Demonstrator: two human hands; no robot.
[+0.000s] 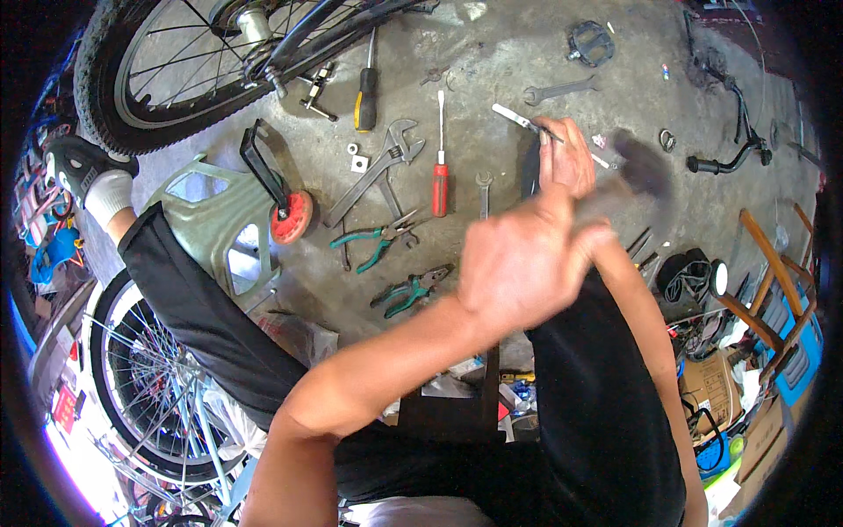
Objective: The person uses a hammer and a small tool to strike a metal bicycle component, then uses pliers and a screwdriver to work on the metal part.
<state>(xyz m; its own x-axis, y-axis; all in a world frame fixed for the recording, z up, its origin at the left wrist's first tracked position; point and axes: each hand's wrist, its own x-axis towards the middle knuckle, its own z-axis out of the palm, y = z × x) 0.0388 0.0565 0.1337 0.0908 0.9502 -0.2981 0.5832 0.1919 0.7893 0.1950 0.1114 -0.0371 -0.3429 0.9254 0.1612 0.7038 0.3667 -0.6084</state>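
The person's left hand (527, 255) has its fingers wrapped round the handle of what looks to me like a hammer (647, 167), though its dark head is badly blurred. Just beyond, the fingers of the right hand (569, 162) pinch a slim, pale metal piece (513, 115) above the concrete floor (492, 66). A red-handled screwdriver (440, 180) and an adjustable wrench (369, 178) lie over to the left.

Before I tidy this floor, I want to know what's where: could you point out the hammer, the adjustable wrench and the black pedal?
Hammer (645, 167): head view, on its motion-blurred head.
Adjustable wrench (363, 183): head view, on its shank.
Black pedal (590, 44): head view, on its body.
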